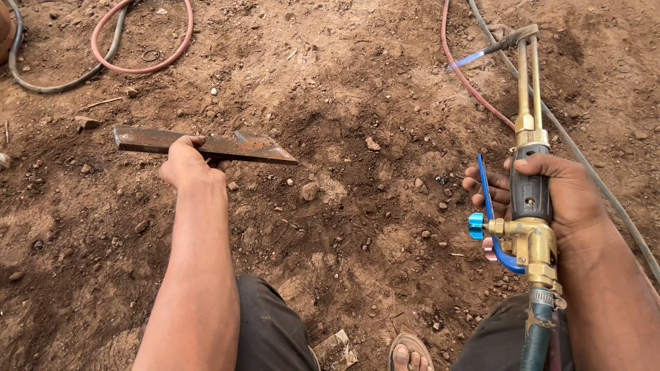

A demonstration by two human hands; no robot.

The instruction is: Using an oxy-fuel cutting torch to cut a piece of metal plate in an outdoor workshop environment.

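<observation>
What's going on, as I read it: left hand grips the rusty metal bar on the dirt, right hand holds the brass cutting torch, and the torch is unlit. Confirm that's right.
Not quite. The head view shows the cutting torch lit: a blue flame comes from its tip. The rest stands: the left hand grips the rusty metal bar on the dirt, and the right hand holds the brass torch.

Rusty rough steel bar (206,144); glossy brass torch (528,206)

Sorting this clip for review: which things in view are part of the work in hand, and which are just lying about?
In use:
left hand gripping rusty metal bar
right hand holding lit cutting torch
torch hose

Lying about:
red hose loop
grey hose
small stones
scrap of paper
</observation>
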